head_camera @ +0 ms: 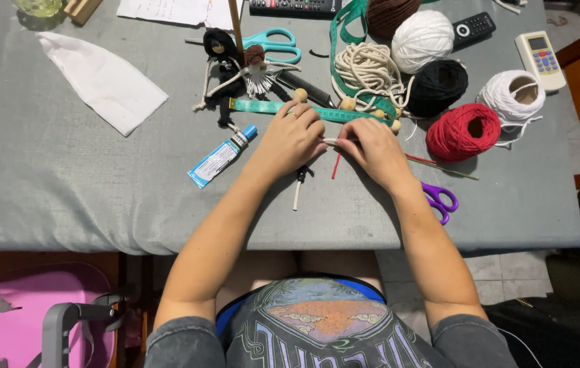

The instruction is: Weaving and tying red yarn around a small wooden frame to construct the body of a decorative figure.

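Note:
My left hand (292,138) and my right hand (373,148) meet over the grey table (65,177), both pinching a short piece of white cord (331,141) between their fingertips. A green measuring tape (262,106) lies flat just beyond my knuckles. Under my left hand a white cord with a black wrap (299,184) trails toward me, and a thin red strand (335,165) lies between my hands. Small wooden beads (348,104) sit by the tape. Two yarn dolls (235,71) lie beyond the tape.
A glue tube (222,156) lies left of my hands, purple scissors (440,200) at my right wrist. Red (463,131), black (437,86) and white (421,39) yarn balls, a cord coil (370,68), teal scissors (273,44), remotes (540,58) and a white cloth (102,80) crowd the far side.

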